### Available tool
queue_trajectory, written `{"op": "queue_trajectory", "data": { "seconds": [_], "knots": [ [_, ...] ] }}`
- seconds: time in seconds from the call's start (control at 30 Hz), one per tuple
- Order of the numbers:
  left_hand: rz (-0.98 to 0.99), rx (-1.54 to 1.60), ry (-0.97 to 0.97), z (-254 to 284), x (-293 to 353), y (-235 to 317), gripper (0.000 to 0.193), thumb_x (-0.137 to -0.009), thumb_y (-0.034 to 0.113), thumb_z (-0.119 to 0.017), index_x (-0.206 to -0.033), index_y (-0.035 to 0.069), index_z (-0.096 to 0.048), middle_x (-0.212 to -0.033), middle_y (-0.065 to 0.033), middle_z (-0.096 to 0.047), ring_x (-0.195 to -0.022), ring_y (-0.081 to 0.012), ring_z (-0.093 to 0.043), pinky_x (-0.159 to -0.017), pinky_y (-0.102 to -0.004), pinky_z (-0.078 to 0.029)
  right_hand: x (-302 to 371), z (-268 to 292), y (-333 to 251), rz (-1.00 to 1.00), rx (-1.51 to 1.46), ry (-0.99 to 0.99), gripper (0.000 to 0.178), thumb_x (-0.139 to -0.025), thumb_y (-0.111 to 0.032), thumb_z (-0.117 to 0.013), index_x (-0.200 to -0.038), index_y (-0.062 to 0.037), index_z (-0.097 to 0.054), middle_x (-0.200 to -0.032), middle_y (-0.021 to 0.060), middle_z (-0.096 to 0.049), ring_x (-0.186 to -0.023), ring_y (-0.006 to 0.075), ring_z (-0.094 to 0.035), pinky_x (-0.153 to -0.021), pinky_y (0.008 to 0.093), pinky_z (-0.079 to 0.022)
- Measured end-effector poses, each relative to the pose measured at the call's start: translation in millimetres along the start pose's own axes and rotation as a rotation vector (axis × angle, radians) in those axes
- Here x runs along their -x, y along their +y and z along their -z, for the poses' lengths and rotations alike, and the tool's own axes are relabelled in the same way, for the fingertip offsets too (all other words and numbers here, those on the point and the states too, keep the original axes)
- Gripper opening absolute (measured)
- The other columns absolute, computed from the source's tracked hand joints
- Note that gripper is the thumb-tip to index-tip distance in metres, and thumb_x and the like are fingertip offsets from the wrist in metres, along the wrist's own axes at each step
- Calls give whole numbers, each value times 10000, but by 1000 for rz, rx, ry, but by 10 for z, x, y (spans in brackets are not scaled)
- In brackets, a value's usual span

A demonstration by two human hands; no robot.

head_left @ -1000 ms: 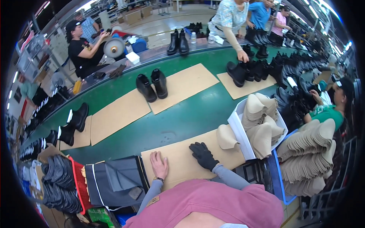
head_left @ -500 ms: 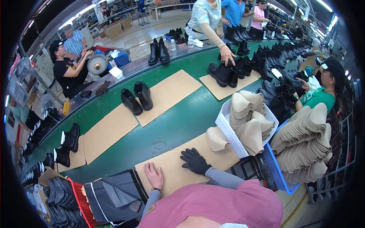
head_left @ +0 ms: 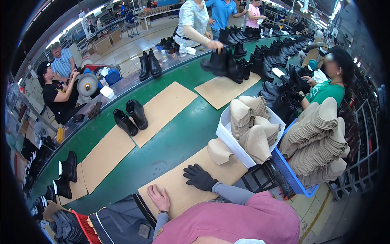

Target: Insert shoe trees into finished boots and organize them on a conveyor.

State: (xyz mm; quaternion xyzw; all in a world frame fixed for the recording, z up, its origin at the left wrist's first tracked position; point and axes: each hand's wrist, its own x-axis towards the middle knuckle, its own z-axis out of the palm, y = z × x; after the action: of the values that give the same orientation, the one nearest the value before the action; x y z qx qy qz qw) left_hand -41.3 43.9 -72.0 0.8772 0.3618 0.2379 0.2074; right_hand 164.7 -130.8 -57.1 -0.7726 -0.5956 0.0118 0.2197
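My left hand, bare with a watch at the wrist, lies flat on a tan cardboard sheet, holding nothing. To its right my right hand, in a black glove, rests on the same sheet with fingers spread and nothing in them. One beige curved piece sits at the sheet's far right end. Beside that stands a white basket filled with stacks of similar beige pieces. A pile of dark sheet material borders the sheet on the left.
A green work surface carries more cardboard and a pair of black boots. Blue and red baskets flank me. Across the surface, a co-worker's hand grips a black boot. Another person in green handles boots at right.
The whole view has shifted, sending the scene left and slightly down. My hands stay flat on the cardboard. The co-worker opposite has raised a boot from the far cardboard.
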Motion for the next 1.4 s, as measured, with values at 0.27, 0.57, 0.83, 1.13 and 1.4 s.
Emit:
{"op": "queue_trajectory", "data": {
  "seconds": [0.27,0.57,0.83,1.13,1.4],
  "knots": [
    [-23,-1,7,-24,0,-3,513,-851,129,-645,-1302,-40,-466,-1362,-241,-413,-1338,-432,-334,-1129,-524,-290,21,10,17,4,16,6,489,-931,-394,-573,-1308,-83,-589,-1446,116,-496,-1372,300,-412,-1169,506,-245],
    [-2,22,4,-23,26,-30,527,-840,126,-653,-1300,-47,-462,-1362,-245,-406,-1343,-436,-321,-1133,-527,-283,6,18,-25,4,9,5,473,-933,-399,-581,-1298,-98,-582,-1421,113,-515,-1348,308,-432,-1146,501,-276],
    [-2,13,-4,-21,8,-15,530,-846,137,-652,-1302,-48,-456,-1360,-248,-408,-1342,-439,-320,-1130,-529,-286,-2,71,-38,1,9,10,481,-922,-384,-597,-1297,-84,-587,-1422,120,-515,-1337,317,-442,-1140,505,-286],
    [-8,7,-2,-22,7,-13,529,-853,141,-647,-1308,-45,-453,-1362,-247,-409,-1346,-439,-316,-1131,-527,-286,-2,36,-14,0,9,3,484,-932,-400,-581,-1305,-92,-582,-1425,114,-513,-1349,316,-429,-1148,506,-275],
    [-14,8,1,-28,-6,6,528,-846,143,-649,-1301,-47,-461,-1357,-246,-409,-1341,-440,-321,-1129,-528,-287,9,50,-18,3,34,0,480,-939,-403,-572,-1308,-96,-574,-1428,109,-507,-1359,307,-417,-1150,498,-268]
  ]
}}
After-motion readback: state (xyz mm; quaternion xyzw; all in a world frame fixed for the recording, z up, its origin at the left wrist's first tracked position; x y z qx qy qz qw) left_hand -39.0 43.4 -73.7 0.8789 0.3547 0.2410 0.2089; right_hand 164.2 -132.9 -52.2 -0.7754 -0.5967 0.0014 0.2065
